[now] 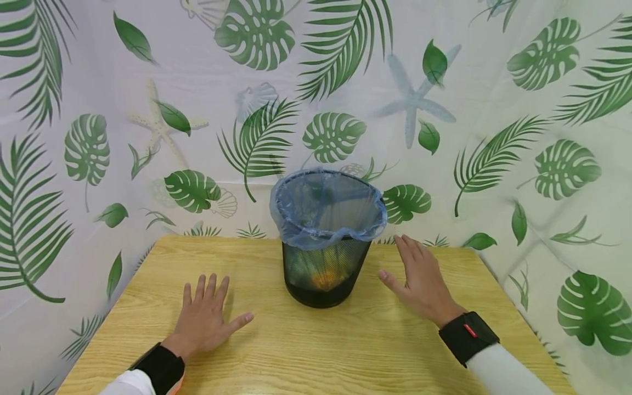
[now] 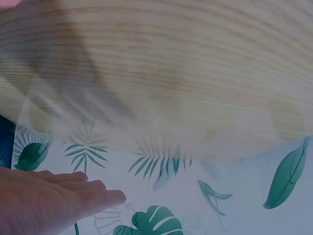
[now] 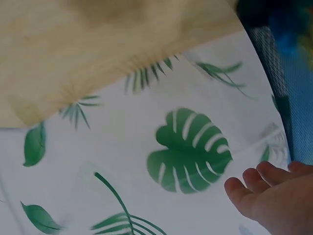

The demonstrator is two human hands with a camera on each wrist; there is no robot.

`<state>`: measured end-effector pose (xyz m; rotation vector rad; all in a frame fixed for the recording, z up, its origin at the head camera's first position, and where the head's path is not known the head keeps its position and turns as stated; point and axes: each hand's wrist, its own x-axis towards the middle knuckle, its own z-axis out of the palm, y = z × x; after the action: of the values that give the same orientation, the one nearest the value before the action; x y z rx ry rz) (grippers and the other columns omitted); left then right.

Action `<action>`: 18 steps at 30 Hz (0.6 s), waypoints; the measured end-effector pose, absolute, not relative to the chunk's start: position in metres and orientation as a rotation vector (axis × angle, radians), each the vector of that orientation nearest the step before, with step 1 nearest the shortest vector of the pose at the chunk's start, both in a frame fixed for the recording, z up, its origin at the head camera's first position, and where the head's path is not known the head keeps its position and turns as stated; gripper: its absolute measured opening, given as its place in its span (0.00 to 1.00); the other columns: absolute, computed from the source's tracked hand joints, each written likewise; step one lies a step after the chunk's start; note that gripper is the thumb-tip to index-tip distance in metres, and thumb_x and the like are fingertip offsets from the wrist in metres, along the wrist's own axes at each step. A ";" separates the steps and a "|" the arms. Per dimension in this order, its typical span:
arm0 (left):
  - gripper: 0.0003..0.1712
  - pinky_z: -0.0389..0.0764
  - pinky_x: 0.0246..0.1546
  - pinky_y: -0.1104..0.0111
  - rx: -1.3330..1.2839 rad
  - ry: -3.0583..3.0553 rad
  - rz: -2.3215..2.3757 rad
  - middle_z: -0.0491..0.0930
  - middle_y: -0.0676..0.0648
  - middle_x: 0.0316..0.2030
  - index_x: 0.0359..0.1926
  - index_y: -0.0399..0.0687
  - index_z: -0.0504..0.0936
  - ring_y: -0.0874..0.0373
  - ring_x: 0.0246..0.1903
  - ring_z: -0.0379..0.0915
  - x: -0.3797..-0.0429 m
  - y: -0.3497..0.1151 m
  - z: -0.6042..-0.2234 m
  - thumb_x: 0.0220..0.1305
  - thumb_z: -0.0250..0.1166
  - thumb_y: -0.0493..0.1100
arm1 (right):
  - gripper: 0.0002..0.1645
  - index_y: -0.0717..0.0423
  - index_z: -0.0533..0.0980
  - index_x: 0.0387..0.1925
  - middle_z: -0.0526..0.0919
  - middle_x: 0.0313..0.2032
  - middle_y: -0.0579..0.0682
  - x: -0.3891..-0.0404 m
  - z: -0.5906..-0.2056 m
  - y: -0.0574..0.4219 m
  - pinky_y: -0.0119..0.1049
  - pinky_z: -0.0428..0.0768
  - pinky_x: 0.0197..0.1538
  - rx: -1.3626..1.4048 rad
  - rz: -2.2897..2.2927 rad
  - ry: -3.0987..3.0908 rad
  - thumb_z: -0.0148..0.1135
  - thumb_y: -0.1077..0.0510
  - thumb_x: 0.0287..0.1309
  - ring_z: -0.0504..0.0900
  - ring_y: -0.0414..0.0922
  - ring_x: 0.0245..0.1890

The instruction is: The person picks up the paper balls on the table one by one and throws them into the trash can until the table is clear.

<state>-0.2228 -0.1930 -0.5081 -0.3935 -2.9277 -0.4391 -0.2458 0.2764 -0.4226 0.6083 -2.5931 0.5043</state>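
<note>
A black mesh wastebasket [image 1: 321,298] stands near the back edge of the table, lined with a thin blue plastic bag [image 1: 316,240] folded over its rim. Through the mesh an orange-yellow shape [image 1: 326,278] shows in the lower part; its kind cannot be made out. My left hand [image 1: 201,321] is spread over the table to the left of the wastebasket, thumb out, holding nothing. To the right of the wastebasket, my right hand [image 1: 422,280] is apart from it, fingers extended and holding nothing. The right wrist view catches those fingers [image 3: 244,188] beside the basket's side.
The wood-grain table [image 1: 276,356] reaches back to a white cloth [image 1: 345,99] printed with leaves, shells and starfish, which hangs behind and at both sides. A bit of something orange [image 1: 176,385] peeks out beside the left wristband.
</note>
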 end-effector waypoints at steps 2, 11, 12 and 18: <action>0.62 0.38 0.69 0.28 -0.397 -2.922 -0.451 0.56 0.25 0.74 0.78 0.36 0.60 0.25 0.75 0.44 -0.222 -0.194 -0.510 0.63 0.52 0.82 | 0.49 0.62 0.54 0.79 0.57 0.76 0.69 -0.242 -0.436 0.279 0.69 0.52 0.72 0.595 0.479 -2.649 0.58 0.38 0.71 0.55 0.69 0.74; 0.65 0.35 0.70 0.29 -0.405 -2.934 -0.459 0.54 0.24 0.75 0.78 0.35 0.58 0.24 0.75 0.42 -0.223 -0.197 -0.515 0.62 0.49 0.84 | 0.50 0.55 0.57 0.80 0.57 0.76 0.69 -0.226 -0.483 0.286 0.71 0.48 0.71 0.521 0.421 -2.802 0.57 0.32 0.69 0.53 0.70 0.75; 0.65 0.36 0.69 0.28 -0.408 -2.931 -0.462 0.55 0.24 0.74 0.78 0.35 0.59 0.24 0.75 0.42 -0.223 -0.197 -0.515 0.62 0.50 0.84 | 0.50 0.55 0.57 0.80 0.56 0.76 0.69 -0.224 -0.486 0.286 0.72 0.48 0.71 0.512 0.417 -2.813 0.56 0.31 0.69 0.53 0.70 0.75; 0.62 0.38 0.69 0.28 -0.408 -2.926 -0.471 0.57 0.23 0.73 0.77 0.35 0.61 0.23 0.74 0.45 -0.219 -0.196 -0.511 0.63 0.51 0.82 | 0.50 0.54 0.58 0.79 0.56 0.76 0.69 -0.219 -0.494 0.289 0.72 0.48 0.71 0.468 0.411 -2.836 0.56 0.31 0.69 0.53 0.71 0.74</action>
<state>-0.2193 -0.1959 -0.5112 -0.4083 -2.9263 -0.4712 -0.2193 0.2885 -0.4941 0.4680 -2.8355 0.4112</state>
